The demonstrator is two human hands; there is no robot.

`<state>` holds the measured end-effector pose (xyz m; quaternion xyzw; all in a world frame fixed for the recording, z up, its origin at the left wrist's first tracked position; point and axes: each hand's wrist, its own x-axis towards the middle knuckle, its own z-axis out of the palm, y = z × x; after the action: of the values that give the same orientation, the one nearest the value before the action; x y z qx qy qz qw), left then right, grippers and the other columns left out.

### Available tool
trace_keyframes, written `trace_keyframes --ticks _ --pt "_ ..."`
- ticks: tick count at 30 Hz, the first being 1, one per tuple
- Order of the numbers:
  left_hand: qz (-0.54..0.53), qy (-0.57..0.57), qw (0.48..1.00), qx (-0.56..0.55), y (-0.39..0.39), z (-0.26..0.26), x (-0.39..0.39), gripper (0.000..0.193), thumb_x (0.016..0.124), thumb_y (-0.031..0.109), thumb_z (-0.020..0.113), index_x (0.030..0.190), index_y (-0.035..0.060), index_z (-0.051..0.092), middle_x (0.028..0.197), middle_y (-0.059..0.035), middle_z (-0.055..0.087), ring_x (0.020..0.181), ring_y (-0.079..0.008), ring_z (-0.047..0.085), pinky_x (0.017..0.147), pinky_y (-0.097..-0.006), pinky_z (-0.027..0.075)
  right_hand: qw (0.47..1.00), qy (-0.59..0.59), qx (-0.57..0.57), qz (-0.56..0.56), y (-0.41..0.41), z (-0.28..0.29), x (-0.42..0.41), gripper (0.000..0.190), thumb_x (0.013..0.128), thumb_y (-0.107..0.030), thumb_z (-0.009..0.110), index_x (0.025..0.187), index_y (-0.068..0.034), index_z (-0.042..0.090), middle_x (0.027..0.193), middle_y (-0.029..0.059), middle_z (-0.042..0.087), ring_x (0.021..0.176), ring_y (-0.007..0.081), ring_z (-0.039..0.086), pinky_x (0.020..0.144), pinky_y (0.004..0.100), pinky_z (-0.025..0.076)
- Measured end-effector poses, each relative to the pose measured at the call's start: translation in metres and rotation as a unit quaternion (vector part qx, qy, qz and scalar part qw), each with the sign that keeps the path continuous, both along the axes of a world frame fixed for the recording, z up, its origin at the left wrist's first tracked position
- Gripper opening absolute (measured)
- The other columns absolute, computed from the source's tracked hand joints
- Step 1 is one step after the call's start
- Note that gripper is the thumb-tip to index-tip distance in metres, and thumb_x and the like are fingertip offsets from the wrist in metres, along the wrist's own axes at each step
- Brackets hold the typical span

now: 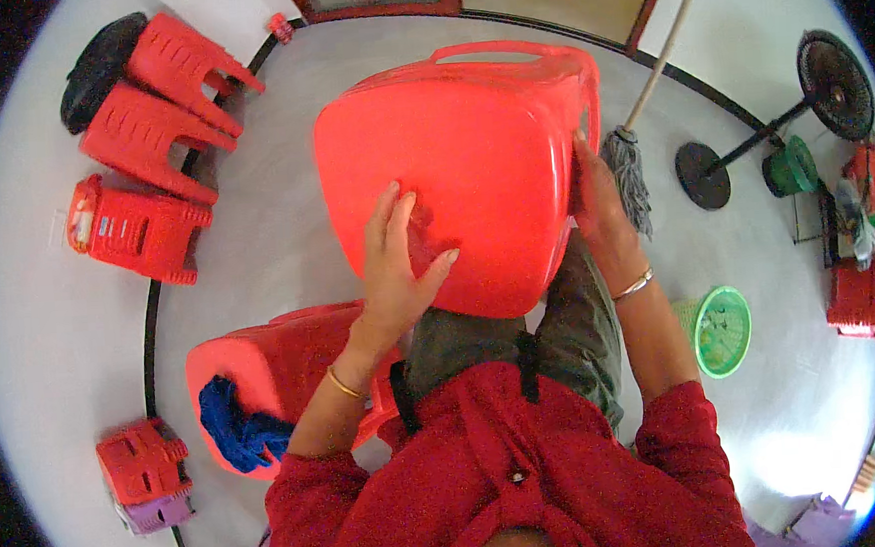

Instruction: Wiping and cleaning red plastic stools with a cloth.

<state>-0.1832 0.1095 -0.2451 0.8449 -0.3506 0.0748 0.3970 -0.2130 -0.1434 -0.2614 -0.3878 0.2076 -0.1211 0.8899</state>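
A red plastic chair [469,174] is in front of me, its smooth seat turned towards the camera and its slotted backrest at the upper right. My left hand [406,256] is over the lower left of the seat with its fingers spread, gripping nothing; whether it touches the surface I cannot tell. At the chair's right edge is my right hand [602,199], its fingers partly hidden behind the rim and holding it. To the left of my legs stands another red plastic chair [292,357], with a crumpled dark blue cloth [236,425] on it.
Red plastic stools [151,140] line the left wall, with smaller red and purple stools [145,472] below. On the right are a grey string mop [629,179], a black pedestal fan [702,174], a green bucket [792,167] and a light green basket [724,331].
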Motion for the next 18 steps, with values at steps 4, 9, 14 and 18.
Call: trace_keyframes --ticks 4,9,14,18 --pt "0.045 -0.062 0.996 0.047 0.008 -0.025 -0.010 0.072 0.076 0.024 0.068 0.134 0.0015 0.033 0.140 -0.0223 0.025 0.128 -0.0365 0.027 0.105 -0.0432 0.024 0.999 0.033 -0.003 -0.008 0.016 0.001 0.008 0.042 0.095 -0.034 0.042 0.122 -0.003 0.047 0.120 0.0074 0.055 0.106 0.0168 0.054 0.093 0.0323 0.043" --pt "0.071 -0.089 0.992 0.061 0.002 -0.027 -0.007 0.071 0.076 0.031 0.068 0.135 0.0093 0.036 0.140 -0.0252 0.022 0.125 -0.0424 0.027 0.101 -0.0482 0.024 1.000 0.013 0.001 0.025 0.013 -0.010 0.016 0.042 0.094 -0.036 0.042 0.122 -0.006 0.049 0.119 0.0064 0.055 0.105 0.0175 0.055 0.091 0.0320 0.044" --pt "0.055 -0.120 0.987 0.089 -0.004 -0.033 0.001 0.069 0.074 0.035 0.068 0.133 0.0133 0.041 0.139 -0.0260 0.023 0.124 -0.0426 0.029 0.101 -0.0491 0.025 1.000 0.000 0.005 -0.008 0.000 -0.021 0.021 0.044 0.094 -0.036 0.042 0.125 -0.005 0.045 0.124 0.0073 0.053 0.110 0.0185 0.052 0.094 0.0340 0.041" --pt "0.047 -0.150 0.985 0.072 0.004 -0.040 -0.001 0.069 0.068 0.031 0.073 0.129 0.0134 0.046 0.136 -0.0267 0.028 0.123 -0.0424 0.032 0.099 -0.0501 0.029 1.000 0.001 -0.011 0.007 -0.003 -0.033 0.013 0.048 0.092 -0.038 0.045 0.128 -0.006 0.042 0.128 0.0075 0.049 0.114 0.0203 0.049 0.097 0.0354 0.040"
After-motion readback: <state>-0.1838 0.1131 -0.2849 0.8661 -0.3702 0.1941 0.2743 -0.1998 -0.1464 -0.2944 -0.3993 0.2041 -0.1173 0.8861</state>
